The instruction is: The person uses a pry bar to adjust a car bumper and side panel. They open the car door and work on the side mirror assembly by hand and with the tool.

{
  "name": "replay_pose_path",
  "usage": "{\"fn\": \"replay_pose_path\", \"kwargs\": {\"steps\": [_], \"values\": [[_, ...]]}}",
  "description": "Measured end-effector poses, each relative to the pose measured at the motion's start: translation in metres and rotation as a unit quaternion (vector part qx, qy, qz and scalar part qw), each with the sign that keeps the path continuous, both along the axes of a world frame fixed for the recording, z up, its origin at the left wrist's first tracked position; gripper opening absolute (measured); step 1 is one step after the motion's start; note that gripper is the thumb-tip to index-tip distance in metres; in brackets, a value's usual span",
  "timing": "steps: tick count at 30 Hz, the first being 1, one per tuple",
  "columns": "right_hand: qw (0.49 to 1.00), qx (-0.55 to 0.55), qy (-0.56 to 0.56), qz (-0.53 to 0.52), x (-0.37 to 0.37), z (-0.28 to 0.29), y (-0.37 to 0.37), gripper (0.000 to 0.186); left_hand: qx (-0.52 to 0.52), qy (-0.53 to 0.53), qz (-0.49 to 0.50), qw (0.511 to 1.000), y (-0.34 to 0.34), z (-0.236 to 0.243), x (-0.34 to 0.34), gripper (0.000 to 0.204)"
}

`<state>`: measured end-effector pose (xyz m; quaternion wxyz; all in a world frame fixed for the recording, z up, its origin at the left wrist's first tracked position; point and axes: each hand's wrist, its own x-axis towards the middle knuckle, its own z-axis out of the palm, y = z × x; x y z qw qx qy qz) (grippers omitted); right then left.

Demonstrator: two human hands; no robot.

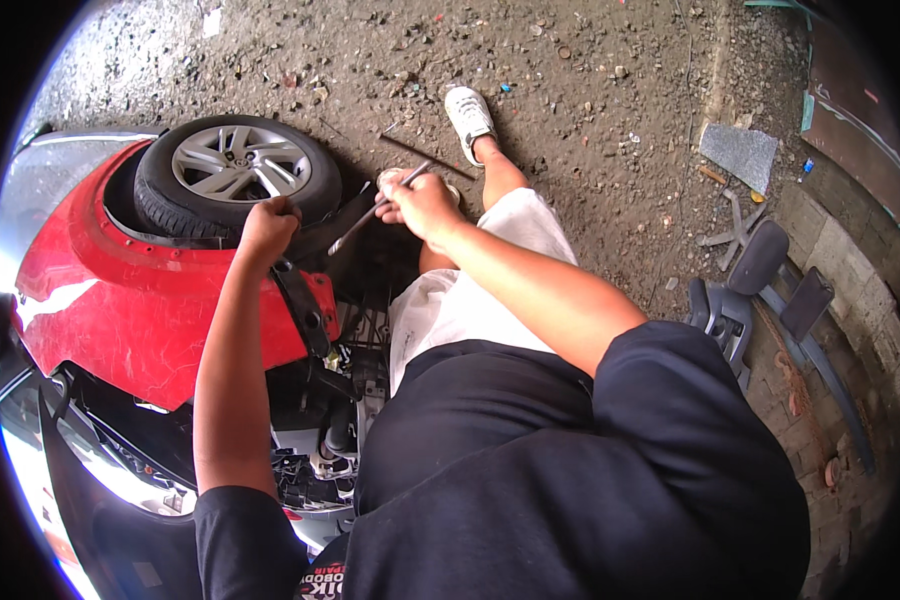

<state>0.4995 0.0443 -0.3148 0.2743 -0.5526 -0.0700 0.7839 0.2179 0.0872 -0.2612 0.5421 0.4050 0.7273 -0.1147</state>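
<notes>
My right hand (422, 207) is closed around a long, thin metal bar tool (353, 232) with a wider lower end. It holds the tool slanted in front of the car's opened front end; the tool's exact kind is unclear. My left hand (270, 232) is closed, its fingers curled near the tire's edge and above the red fender (160, 300). What those fingers hold, if anything, is hidden. Beyond that hand, a wheel (242, 165) with a silver alloy rim and black tire sits at the red fender. A black bracket (303, 305) runs along the fender's end below my left hand.
Exposed engine bay parts (320, 440) lie beside my body. A dark rod (425, 157) rests on the gravel ground (590, 130) near my white shoe (470, 120). To the right are a grey stone slab (740, 155), a chair base (735, 232) and dark chair parts (760, 257).
</notes>
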Motion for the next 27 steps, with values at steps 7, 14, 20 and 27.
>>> {"fn": "replay_pose_path", "kwargs": {"steps": [7,14,20,27], "values": [[0.998,-0.047,0.004,0.042,-0.03,0.002,-0.018,0.013,0.019,-0.213,0.279,0.936,0.019,0.037,0.032,0.006],[0.994,-0.06,0.002,0.094,-0.034,-0.003,-0.005,0.013,0.097,-0.082,0.017,0.992,0.004,0.02,0.045,0.038],[0.991,-0.109,0.025,0.078,-0.035,-0.025,0.004,0.018,0.03,0.057,-0.217,0.974,-0.027,0.003,0.095,0.041],[0.965,-0.173,-0.049,0.192,-0.02,-0.075,-0.016,0.019,-0.034,0.06,-0.186,0.98,-0.042,-0.012,0.115,0.035]]}}
